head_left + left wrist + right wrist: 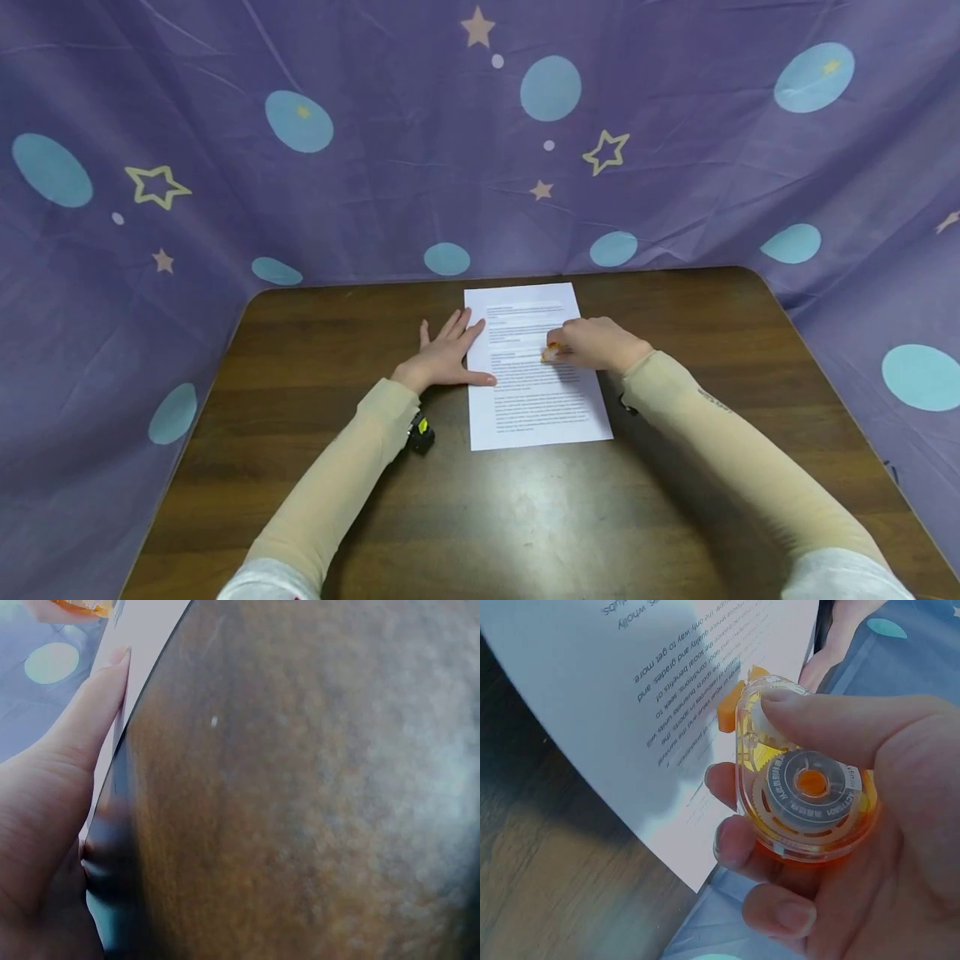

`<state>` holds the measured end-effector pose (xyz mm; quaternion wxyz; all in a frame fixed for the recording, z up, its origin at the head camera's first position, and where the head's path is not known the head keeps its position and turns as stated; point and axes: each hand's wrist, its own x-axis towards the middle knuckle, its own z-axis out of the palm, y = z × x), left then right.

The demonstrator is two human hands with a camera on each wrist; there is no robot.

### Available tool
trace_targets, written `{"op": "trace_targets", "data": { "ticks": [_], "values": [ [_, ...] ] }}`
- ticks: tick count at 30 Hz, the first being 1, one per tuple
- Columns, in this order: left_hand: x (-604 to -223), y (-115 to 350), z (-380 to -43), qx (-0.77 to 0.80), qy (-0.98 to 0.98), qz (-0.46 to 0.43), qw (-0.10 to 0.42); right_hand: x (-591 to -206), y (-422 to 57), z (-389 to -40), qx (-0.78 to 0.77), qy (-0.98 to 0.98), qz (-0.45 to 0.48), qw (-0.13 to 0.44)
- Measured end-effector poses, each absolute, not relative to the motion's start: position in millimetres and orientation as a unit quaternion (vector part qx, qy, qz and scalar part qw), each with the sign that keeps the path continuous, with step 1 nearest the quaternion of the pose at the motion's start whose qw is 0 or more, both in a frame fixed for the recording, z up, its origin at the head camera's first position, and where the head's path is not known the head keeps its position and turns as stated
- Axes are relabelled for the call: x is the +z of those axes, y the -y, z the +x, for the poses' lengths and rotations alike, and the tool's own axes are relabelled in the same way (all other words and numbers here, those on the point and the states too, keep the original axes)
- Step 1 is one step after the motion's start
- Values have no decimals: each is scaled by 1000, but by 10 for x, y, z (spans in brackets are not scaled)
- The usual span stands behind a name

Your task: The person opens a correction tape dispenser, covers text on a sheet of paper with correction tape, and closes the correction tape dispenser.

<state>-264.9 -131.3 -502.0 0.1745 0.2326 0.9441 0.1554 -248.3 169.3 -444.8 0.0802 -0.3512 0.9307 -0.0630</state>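
Here we are: a purple curtain with blue ovals and stars walls the far side, left and right, and the wooden table reaches it, far corners rounded. The sheet of printed paper lies just short of the table's far edge, so the room for moving is on the wood to left and right, and most of all on the near side. In from the near side come two beige sleeves, one on each side of the sheet. The left hand is down at the sheet's left edge, fingers spread apart, thumb tip on the paper. Over to the right hand — thumb on one face, fingers curled round the other, clamped on a tape dispenser above the middle of the sheet; whether it touches the paper, I can't tell. And it's a handsome little thing: clear rounded shell, orange and yellow inside, grey ring around an orange hub, orange tip pointing over the print. Now the lettering — on the sheet, "the only way to get more", "grades and", "social benefits of"; around the dispenser's ring, tiny characters too small to read surely.
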Motion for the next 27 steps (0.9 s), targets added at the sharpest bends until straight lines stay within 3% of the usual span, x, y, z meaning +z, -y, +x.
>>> {"op": "trace_targets", "data": {
  "ticks": [27],
  "values": [
    [-5044, 1317, -2673, 152, -945, 232, 174, -4582, -1564, -2495, -56, -937, -343, 43]
  ]
}}
